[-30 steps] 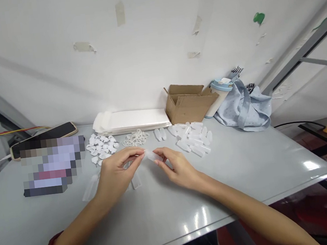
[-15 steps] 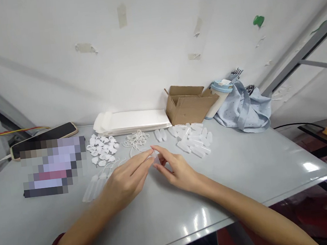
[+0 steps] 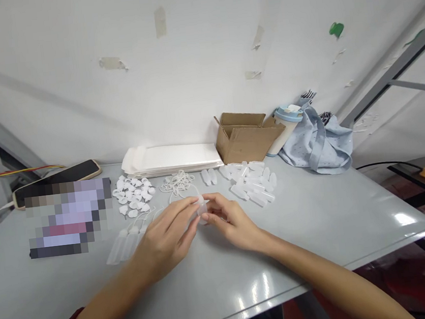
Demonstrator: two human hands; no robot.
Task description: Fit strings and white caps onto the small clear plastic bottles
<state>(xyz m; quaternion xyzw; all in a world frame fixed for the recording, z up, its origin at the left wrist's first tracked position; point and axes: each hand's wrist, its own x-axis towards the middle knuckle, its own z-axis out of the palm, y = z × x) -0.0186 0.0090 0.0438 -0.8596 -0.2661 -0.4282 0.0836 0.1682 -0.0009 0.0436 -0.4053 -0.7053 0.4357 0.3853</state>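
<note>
Between my fingertips is a small translucent plastic sleeve point(image 3: 202, 209) with a white cord looping from its top. My left hand point(image 3: 172, 230) pinches it from the left, and my right hand point(image 3: 233, 221) grips it from the right; fingers hide part of it. Beyond my hands lies a tangle of white cords point(image 3: 178, 181). A pile of loose translucent sleeves point(image 3: 251, 183) is to the right, with two more sleeves point(image 3: 209, 177) set apart. White plastic caps point(image 3: 134, 195) are heaped to the left. Several corded sleeves point(image 3: 124, 245) lie side by side, partly behind my left hand.
A stack of white boxes point(image 3: 174, 156) and an open cardboard box point(image 3: 246, 137) stand along the wall. A lidded cup point(image 3: 283, 126) and a blue cloth bag point(image 3: 321, 142) are at the back right. A phone point(image 3: 57, 182) and a blurred-out device point(image 3: 69, 217) lie left.
The sleeve is now more upright between my fingers, its cord rising from the top. My right fingers have curled further around it.
</note>
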